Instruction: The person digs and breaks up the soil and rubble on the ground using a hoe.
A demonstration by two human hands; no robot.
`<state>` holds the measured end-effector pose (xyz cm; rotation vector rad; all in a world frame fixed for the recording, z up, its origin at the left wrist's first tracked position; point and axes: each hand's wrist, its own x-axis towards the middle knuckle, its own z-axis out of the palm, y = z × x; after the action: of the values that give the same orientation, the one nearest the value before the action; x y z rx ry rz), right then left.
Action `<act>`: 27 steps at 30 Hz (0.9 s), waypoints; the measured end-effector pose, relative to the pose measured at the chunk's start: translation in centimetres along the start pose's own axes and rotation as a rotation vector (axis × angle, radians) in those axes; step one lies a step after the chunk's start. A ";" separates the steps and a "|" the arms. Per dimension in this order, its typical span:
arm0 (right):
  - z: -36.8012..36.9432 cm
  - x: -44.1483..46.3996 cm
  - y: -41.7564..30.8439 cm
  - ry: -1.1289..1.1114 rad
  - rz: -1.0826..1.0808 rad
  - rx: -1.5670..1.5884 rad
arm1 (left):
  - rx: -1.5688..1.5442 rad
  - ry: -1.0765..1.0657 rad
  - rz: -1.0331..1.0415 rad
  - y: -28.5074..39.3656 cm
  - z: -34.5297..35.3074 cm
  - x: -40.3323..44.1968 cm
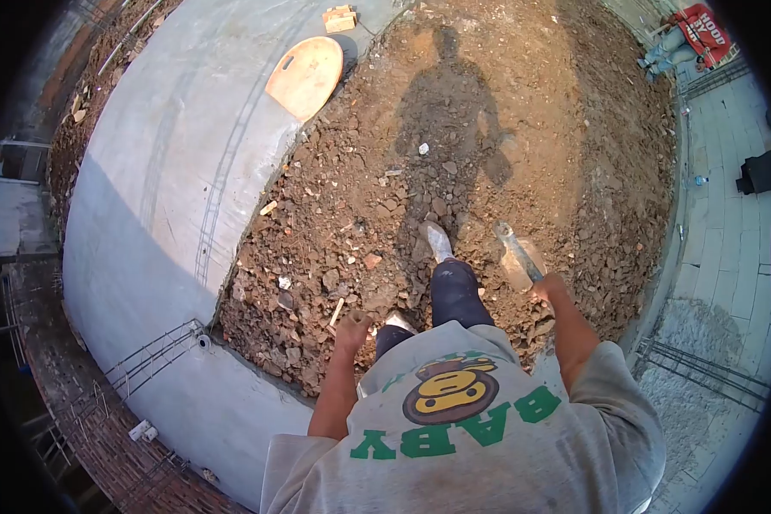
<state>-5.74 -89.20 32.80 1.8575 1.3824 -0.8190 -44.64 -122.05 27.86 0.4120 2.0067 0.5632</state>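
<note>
Gripping tool [521, 257], perhaps a trowel; partly hidden

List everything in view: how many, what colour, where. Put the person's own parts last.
Flat-bladed tool: one, pale and dark, in the right hand
Wood stick: one, tan, beside the left hand
Soil: one stony patch, brown, centre
Concrete slab: one, grey, picture's left
Rounded board: one, tan, on the slab
Wood pieces: count unclear, tan, top
Rebar cages: at least two, dark, lower left and right
Brickwork: one stretch, reddish brown, lower left
Co-worker: one, red top, upper right
Shadow: one, dark, on the soil
Shoes: two, pale, on the soil
Shirt: one, grey, bottom
Hands: two, brown with dust unclear, lower centre
</note>
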 end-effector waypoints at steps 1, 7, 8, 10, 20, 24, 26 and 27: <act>-1.2 1.1 -0.8 0.009 -0.004 -0.008 | 0.032 -0.006 -0.009 2.3 -0.3 -0.7; -7.2 9.5 -6.7 -0.077 -0.050 -0.051 | -0.372 0.363 -0.367 2.5 -6.2 0.8; -8.3 10.1 -7.2 -0.042 -0.090 -0.117 | -0.483 0.424 -0.424 1.4 -6.6 0.9; -10.4 11.8 -9.3 0.044 -0.186 -0.245 | -0.619 0.506 -0.451 2.5 -6.4 1.8; -17.4 11.9 -14.4 0.095 -0.295 -0.243 | -0.373 0.052 -0.221 20.2 0.5 3.9; -19.1 8.3 -14.6 0.078 -0.259 -0.151 | -0.251 0.070 -0.180 12.4 0.9 9.3; -18.0 11.0 -13.0 0.191 -0.272 -0.175 | -0.360 0.150 -0.300 12.9 -2.5 8.6; -19.2 7.1 -14.5 0.032 -0.136 -0.019 | -0.470 0.229 -0.325 12.0 -3.7 8.7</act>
<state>-16.32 -66.66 36.03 1.7843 1.5447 -0.8438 -51.36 -108.41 29.63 -0.2696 2.0166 0.8730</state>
